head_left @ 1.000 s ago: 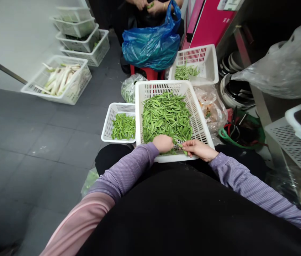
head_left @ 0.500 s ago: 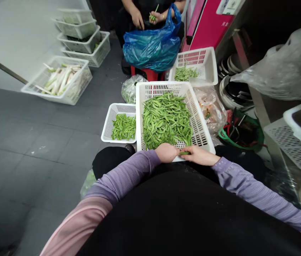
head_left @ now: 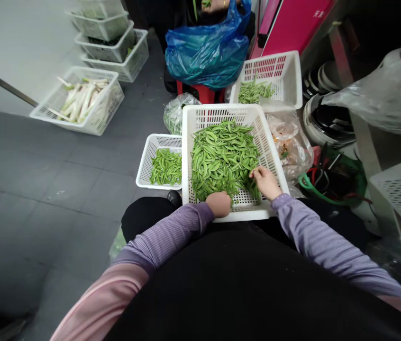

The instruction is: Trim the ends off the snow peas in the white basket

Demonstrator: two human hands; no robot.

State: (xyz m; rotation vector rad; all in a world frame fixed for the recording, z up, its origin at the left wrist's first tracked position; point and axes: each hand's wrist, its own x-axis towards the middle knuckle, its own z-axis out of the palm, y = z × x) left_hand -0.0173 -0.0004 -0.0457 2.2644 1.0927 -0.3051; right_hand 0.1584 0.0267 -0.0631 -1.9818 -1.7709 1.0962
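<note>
A large white basket [head_left: 267, 142] stands in front of me with a heap of green snow peas [head_left: 218, 156] in it. Over the basket's near edge, my left hand [head_left: 220, 204] is closed, its knuckles up. Its fingertips are hidden, so I cannot see what they hold. My right hand [head_left: 266, 183] is above the right side of the heap, thumb and fingers pinched beside the pods; whether a pod is between them is unclear. To the left stands a smaller white basket [head_left: 142, 163] holding a smaller pile of pea pods [head_left: 167, 166].
Another person sits opposite behind a blue plastic bag [head_left: 205, 54] on a red stool. A white basket of green beans [head_left: 287, 78] is at back right. Basket of white-stemmed vegetables [head_left: 83, 102] stands left, near stacked baskets [head_left: 110, 47]. Scissors lie in a green basket [head_left: 328, 189].
My hands have come apart from around a single pea pod. The right hand has moved forward and right onto the heap; the left has shifted slightly left. The view has tilted down a little.
</note>
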